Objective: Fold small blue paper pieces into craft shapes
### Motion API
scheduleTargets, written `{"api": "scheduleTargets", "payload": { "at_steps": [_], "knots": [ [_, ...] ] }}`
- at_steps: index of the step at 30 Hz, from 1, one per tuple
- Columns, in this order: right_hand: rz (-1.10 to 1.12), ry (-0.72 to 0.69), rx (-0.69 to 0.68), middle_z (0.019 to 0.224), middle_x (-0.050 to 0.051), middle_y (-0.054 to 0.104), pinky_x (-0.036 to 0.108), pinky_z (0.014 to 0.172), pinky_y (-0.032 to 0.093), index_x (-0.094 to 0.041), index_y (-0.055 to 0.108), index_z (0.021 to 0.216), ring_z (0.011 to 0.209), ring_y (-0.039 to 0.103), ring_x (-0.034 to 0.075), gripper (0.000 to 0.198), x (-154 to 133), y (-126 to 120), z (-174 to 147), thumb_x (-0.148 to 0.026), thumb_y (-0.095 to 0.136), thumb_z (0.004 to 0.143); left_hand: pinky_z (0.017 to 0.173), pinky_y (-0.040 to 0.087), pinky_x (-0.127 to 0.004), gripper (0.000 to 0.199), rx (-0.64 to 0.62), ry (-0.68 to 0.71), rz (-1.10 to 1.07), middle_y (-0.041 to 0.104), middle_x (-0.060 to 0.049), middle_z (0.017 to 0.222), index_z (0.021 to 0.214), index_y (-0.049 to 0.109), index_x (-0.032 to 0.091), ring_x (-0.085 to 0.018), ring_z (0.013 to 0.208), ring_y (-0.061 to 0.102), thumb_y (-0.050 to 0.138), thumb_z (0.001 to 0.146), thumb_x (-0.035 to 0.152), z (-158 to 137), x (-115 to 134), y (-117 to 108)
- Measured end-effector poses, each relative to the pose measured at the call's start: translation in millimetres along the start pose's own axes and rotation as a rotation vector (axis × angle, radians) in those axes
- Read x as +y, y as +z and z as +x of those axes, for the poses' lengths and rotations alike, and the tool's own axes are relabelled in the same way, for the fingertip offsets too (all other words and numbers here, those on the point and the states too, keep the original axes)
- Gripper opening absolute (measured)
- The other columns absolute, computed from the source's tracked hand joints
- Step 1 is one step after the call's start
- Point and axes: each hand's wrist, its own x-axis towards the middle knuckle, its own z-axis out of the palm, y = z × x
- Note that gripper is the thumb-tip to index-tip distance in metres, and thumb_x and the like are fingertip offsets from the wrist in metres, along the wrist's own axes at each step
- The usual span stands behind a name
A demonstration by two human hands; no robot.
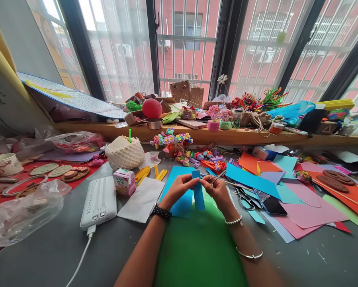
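In the head view, my left hand [181,188] is closed, pinching a blue paper strip [199,197] near its top between thumb and fingers. The strip hangs upright in front of me. My right hand [219,192] is closed around a small pair of scissors [218,176], whose blades point away to the right. Its fingertips meet the strip's right edge; whether they also grip the paper I cannot tell. Beneath my hands lie a larger blue paper sheet [179,205] and a glossy green mat [196,251].
On the left stand a white power bank [99,203] with a cable, a pink drink carton [125,182] and a net-wrapped coconut [125,153]. To the right lie more scissors [246,201], a phone [274,206] and pink paper [313,211]. Crafts crowd the wooden sill [107,129].
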Motion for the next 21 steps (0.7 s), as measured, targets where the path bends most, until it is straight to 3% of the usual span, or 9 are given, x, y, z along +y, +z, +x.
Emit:
{"api": "scheduleTargets", "payload": {
  "at_steps": [3, 7, 12, 17, 21],
  "knots": [
    [-0.014, 0.001, 0.02, 0.052, -0.005, 0.039, 0.02, 0.04, 0.022, -0.016, 0.051, 0.068, 0.043, 0.029, 0.006, 0.025, 2.5, 0.4, 0.9, -0.041, 0.056, 0.067, 0.046, 0.022, -0.02, 0.032, 0.072, 0.035, 0.031, 0.03, 0.005, 0.049, 0.048, 0.042, 0.015, -0.007, 0.049, 0.028, 0.055, 0.065, 0.038, 0.8, -1.1, 1.2],
    [-0.025, 0.015, 0.012, 0.044, -0.006, 0.038, 0.02, 0.038, 0.023, -0.015, 0.053, 0.064, 0.037, 0.029, 0.006, 0.036, 6.2, 0.4, 2.1, -0.05, 0.048, 0.07, 0.049, 0.026, -0.02, 0.029, 0.128, 0.047, -0.018, 0.036, 0.004, 0.052, 0.053, 0.046, 0.015, -0.009, 0.052, 0.032, 0.055, 0.065, 0.04, -0.1, 1.6, 1.6],
    [-0.089, 0.057, -0.203, 0.039, -0.002, 0.041, 0.021, 0.036, 0.023, -0.015, 0.051, 0.052, 0.034, 0.033, 0.007, 0.064, 3.9, 4.3, -0.9, -0.072, 0.024, 0.064, 0.053, 0.028, -0.02, 0.026, 0.135, 0.029, -0.104, 0.038, 0.004, 0.054, 0.057, 0.048, 0.015, -0.009, 0.054, 0.034, 0.055, 0.066, 0.038, -2.9, 7.4, 1.7],
    [-0.231, 0.029, -0.396, 0.04, 0.001, 0.044, 0.023, 0.04, 0.029, -0.018, 0.042, 0.039, 0.039, 0.04, 0.01, 0.066, 0.8, 8.3, -6.4, -0.076, 0.02, 0.06, 0.05, 0.026, -0.02, 0.029, 0.142, 0.027, -0.119, 0.032, 0.005, 0.053, 0.052, 0.041, 0.016, -0.008, 0.052, 0.029, 0.056, 0.065, 0.037, -3.6, 7.3, 2.3],
    [-0.275, 0.037, -0.441, 0.039, 0.001, 0.045, 0.023, 0.04, 0.03, -0.018, 0.043, 0.04, 0.038, 0.041, 0.011, 0.066, 2.2, 8.3, -7.5, -0.075, 0.019, 0.062, 0.048, 0.022, -0.02, 0.031, 0.173, 0.041, -0.085, 0.027, 0.005, 0.053, 0.05, 0.036, 0.016, -0.007, 0.051, 0.025, 0.056, 0.064, 0.036, -3.1, 5.1, 2.4]
  ]
}}
